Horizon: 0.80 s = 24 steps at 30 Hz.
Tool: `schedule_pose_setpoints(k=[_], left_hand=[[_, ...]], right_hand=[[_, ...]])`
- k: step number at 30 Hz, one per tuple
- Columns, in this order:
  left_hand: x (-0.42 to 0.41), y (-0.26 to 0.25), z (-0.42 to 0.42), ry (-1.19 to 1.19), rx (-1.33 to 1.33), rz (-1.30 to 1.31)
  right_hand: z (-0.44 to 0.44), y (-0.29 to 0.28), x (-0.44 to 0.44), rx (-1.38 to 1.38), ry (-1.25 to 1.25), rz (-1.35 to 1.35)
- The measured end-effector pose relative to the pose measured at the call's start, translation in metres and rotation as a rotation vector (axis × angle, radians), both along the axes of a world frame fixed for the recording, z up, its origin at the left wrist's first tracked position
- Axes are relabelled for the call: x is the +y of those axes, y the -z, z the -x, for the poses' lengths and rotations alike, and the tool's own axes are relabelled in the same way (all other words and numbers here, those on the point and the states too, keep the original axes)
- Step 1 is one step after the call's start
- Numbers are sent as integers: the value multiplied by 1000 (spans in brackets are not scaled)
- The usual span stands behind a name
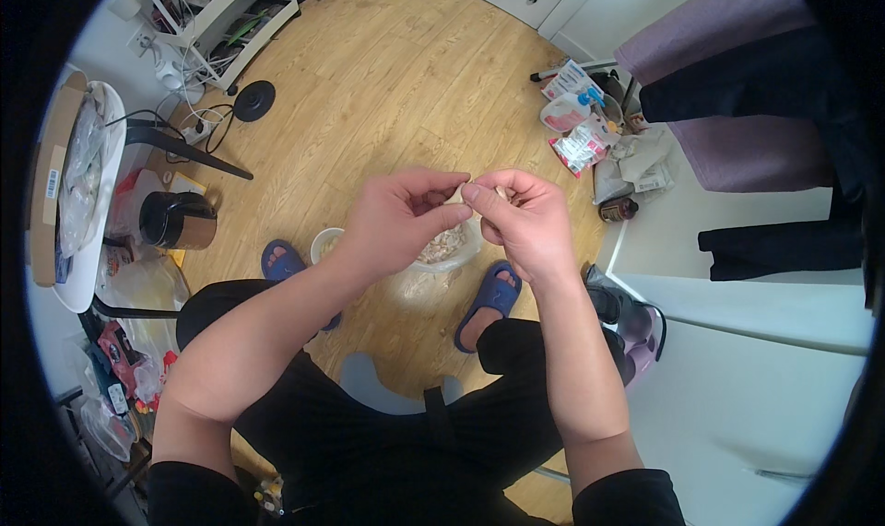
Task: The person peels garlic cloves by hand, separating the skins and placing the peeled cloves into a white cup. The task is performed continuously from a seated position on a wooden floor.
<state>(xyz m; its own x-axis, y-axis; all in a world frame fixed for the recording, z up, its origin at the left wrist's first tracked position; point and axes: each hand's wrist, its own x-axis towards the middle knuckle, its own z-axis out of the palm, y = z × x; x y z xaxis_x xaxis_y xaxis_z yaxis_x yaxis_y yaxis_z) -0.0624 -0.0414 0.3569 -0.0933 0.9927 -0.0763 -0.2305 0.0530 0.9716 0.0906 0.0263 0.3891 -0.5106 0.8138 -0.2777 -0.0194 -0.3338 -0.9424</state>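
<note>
Both my hands meet above the floor in front of my knees. A small pale piece [455, 196], which looks like a garlic clove, is pinched between the thumb and fingers of my left hand [394, 215]. My right hand [529, 215] grips the same piece from the other side. More pale bits [503, 193] show among the right fingers; what they are is unclear. Below the hands is a container lined with clear plastic [442, 269], holding whitish peelings or cloves [448, 245]. A white bowl [317, 246] with pale pieces inside stands left of it, partly behind my left wrist.
Blue slippers [494, 293] are on my feet, either side of the containers. On the left stand a white chair [104, 201] loaded with packages and a black-and-brown bin [178, 220]. Bottles and packets [577, 121] sit right, near hanging clothes [747, 76].
</note>
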Motion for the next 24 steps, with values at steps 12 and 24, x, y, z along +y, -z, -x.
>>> schedule_pose_setpoints(k=[12,24], left_hand=[[5,7,0,-118,3,82],[5,7,13,25,-672,342]], right_hand=[[3,9,0,-57,-43,-60],[3,29,16,310,272,434]])
